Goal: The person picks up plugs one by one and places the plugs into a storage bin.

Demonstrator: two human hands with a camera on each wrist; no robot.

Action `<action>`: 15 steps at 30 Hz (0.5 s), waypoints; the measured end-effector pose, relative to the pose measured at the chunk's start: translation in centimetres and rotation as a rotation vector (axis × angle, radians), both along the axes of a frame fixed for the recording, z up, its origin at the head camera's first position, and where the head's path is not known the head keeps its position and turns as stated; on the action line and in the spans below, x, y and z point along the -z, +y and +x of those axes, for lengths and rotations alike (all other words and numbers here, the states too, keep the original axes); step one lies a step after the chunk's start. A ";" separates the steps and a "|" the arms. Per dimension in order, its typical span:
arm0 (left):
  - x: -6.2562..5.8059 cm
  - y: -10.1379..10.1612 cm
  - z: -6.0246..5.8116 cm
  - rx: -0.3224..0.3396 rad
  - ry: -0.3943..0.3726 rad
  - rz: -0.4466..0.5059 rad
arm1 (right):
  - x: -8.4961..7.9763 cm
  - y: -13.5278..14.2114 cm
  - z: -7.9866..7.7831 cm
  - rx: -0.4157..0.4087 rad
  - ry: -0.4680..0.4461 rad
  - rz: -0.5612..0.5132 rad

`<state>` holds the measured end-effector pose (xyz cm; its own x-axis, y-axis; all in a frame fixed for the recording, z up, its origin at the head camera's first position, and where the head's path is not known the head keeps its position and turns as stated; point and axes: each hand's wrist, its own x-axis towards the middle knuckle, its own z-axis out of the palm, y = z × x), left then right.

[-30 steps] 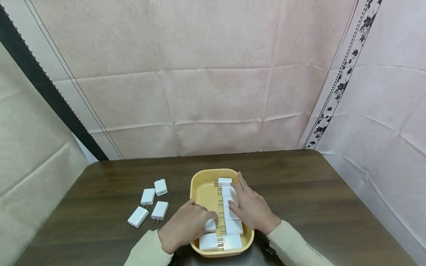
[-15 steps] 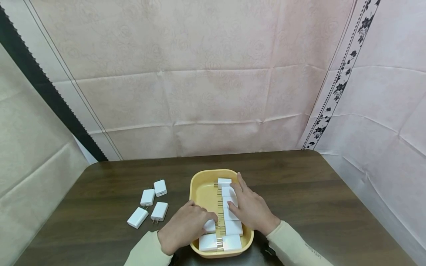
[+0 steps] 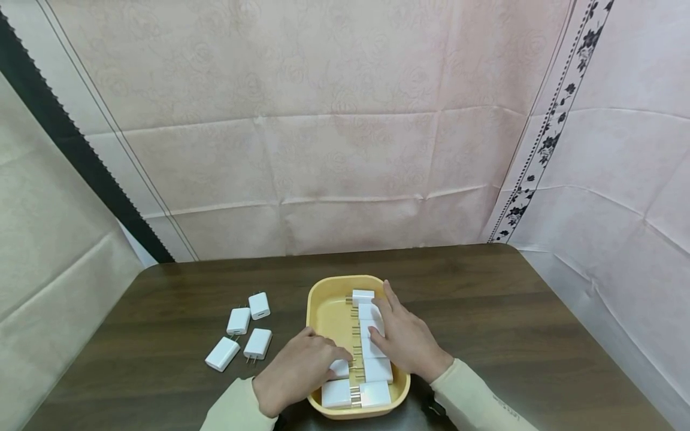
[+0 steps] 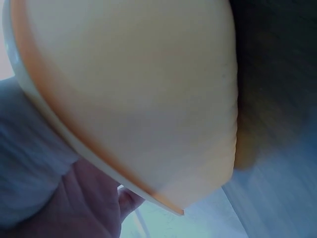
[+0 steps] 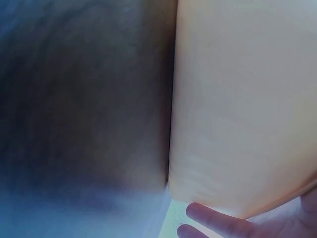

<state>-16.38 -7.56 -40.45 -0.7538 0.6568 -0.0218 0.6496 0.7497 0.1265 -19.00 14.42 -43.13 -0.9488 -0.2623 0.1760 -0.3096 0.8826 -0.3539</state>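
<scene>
A yellow plastic tray (image 3: 326,308) holds several white plug-in chargers. One row of chargers (image 3: 377,370) runs along its right side, metal prongs facing left. My left hand (image 3: 297,372) reaches over the left rim and grips a white charger (image 3: 340,369), which the fingers partly hide. Just below it, another charger (image 3: 335,394) lies with prongs pointing right. My right hand (image 3: 412,341) rests across the right rim, fingers extended over the row, its thumb touching a charger. Both wrist views are filled mostly by the tray's outer wall (image 4: 143,99), with only parts of each hand visible.
Left of the tray, several loose white chargers (image 3: 257,344) lie on the dark wooden table (image 3: 463,281). A pale cloth (image 3: 345,155) hangs behind the table's far edge, with more cloth on both sides.
</scene>
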 end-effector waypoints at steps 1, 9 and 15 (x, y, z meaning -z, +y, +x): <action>0.0 0.0 0.0 0.002 -0.003 0.007 | 0.0 0.0 0.0 -0.001 0.001 0.000; 0.2 -0.3 0.2 0.027 0.052 0.034 | -0.1 -0.1 0.0 0.003 0.002 0.001; 0.1 -0.6 0.1 0.052 0.098 0.054 | -0.1 0.0 0.0 0.005 -0.008 -0.006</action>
